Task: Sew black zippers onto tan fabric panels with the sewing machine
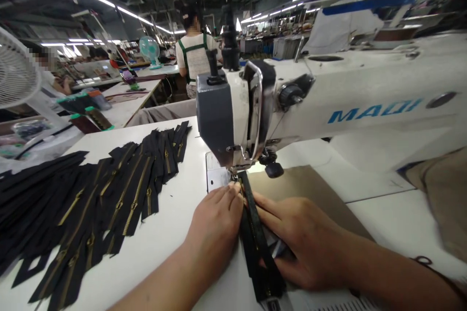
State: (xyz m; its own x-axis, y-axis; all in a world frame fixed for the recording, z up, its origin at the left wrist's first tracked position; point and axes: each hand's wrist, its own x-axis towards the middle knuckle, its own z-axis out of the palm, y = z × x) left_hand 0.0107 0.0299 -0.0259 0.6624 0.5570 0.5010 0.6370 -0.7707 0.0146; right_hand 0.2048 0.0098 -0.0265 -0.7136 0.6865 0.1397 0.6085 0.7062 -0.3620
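Observation:
A black zipper strip (253, 233) with brass teeth runs from under the sewing machine's presser foot (234, 175) toward me. My left hand (219, 218) presses on its left edge close to the needle, fingers together. Along the right edge my right hand (308, 238) is closed on the strip, its fingertips near the foot and its thumb lower down. Something grey and metallic shows under the right palm, too hidden to name. A brown flat sheet (310, 189) lies beneath the right hand.
Many black zippers with brass teeth (134, 189) lie overlapping on the white table (175, 248) at left. The white sewing machine (383, 82) spans the right. Thread cones (97, 117) and a white fan (18, 68) stand left; a person (195, 51) is beyond.

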